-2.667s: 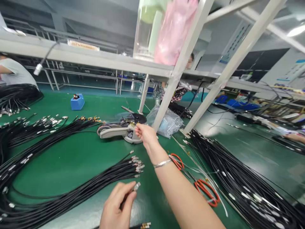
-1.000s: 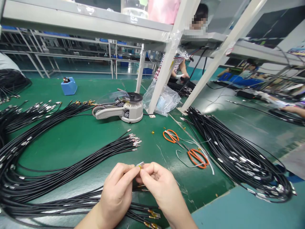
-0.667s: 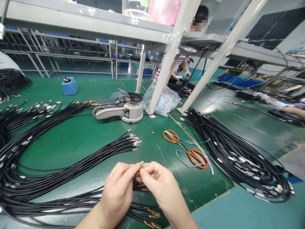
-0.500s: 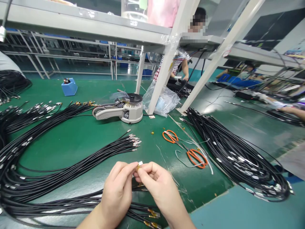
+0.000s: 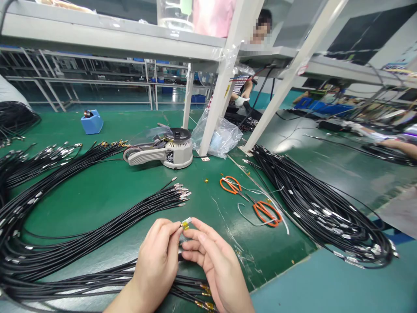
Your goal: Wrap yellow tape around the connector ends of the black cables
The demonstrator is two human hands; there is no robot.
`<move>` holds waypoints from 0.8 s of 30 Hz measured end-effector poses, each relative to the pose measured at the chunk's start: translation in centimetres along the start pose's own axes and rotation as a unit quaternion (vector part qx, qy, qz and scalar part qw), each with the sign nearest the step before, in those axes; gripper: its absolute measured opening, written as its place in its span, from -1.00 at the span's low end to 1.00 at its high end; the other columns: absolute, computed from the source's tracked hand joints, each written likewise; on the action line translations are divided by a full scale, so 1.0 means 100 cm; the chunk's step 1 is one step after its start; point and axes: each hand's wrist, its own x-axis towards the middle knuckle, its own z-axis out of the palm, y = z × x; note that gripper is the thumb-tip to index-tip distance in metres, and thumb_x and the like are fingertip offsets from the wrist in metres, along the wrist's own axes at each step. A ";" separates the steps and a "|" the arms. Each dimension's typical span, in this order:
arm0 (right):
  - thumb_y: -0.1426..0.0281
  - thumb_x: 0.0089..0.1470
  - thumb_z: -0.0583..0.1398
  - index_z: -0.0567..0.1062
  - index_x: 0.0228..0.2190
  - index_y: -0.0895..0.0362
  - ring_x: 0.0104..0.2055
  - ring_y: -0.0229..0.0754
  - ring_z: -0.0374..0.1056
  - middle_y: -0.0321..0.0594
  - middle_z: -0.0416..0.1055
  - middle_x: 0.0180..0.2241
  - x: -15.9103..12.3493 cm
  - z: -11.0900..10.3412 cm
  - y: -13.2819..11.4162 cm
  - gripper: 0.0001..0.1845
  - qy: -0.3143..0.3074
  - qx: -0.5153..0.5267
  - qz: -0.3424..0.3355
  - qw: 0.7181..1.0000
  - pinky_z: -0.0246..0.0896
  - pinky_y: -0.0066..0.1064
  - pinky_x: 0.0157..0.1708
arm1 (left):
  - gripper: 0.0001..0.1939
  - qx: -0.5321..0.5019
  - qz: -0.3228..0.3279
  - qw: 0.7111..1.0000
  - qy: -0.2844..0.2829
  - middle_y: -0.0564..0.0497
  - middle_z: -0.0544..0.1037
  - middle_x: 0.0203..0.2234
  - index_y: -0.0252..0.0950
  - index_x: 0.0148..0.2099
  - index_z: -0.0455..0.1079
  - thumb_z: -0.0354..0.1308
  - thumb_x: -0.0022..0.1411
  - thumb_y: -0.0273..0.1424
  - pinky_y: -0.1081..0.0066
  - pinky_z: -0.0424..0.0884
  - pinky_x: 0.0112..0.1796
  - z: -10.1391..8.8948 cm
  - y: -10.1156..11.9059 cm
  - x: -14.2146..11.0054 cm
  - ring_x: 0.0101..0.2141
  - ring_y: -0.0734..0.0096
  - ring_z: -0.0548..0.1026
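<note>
Reading left to right, we see a black cable bundle (image 5: 130, 219) sweeping across the left of the frame to bare silver ends (image 5: 183, 195) near the centre, apparently all left to wrap. At lower centre our left hand (image 5: 158, 256) pinches one connector (image 5: 187, 221), its yellow tape (image 5: 184, 226) looking nearly done, while several taped ends (image 5: 208, 306) below seem finished. Beside it our right hand (image 5: 218, 263) is half open, whether touching the connector we cannot tell, and orange-handled scissors (image 5: 279, 216) lie right of centre.

connector (image 5: 186, 223): silver, yellow | cables (image 5: 107, 245): black | tabletop (image 5: 97, 191): green | scissor handles (image 5: 267, 213): orange | box (image 5: 92, 123): blue
</note>
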 end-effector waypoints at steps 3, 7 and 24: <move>0.15 -0.10 0.32 0.45 -0.17 0.16 -0.38 -0.21 0.38 -0.18 0.46 -0.33 0.002 0.001 0.001 -0.52 0.034 -0.082 -0.046 0.995 0.38 -0.37 -0.39 | -0.86 0.003 0.007 1.000 0.001 0.00 0.41 -0.38 -0.30 -0.16 0.34 0.00 0.27 -0.56 0.47 0.38 -0.33 0.001 -0.001 -0.001 -0.36 0.46 0.41; 0.14 -0.11 0.31 0.44 -0.36 0.17 -0.46 -0.25 0.30 -0.29 0.39 -0.48 0.008 0.006 0.005 -0.62 0.027 -0.186 -0.084 0.978 0.31 -0.43 -0.45 | -0.86 0.010 0.007 1.000 -0.002 0.00 0.42 -0.39 -0.30 -0.16 0.34 -0.01 0.27 -0.55 0.47 0.38 -0.33 0.000 -0.001 0.000 -0.36 0.45 0.42; 0.30 0.05 0.18 0.45 -0.48 0.17 -0.39 -0.20 0.32 -0.21 0.42 -0.44 0.009 0.006 0.005 -0.81 0.012 -0.258 -0.149 0.955 0.23 -0.41 -0.37 | -0.72 -0.185 -0.333 0.918 -0.109 0.18 0.30 -0.65 -0.29 -0.39 0.34 0.05 0.20 -0.17 0.52 0.20 -0.64 -0.009 0.014 0.011 -0.72 0.59 0.25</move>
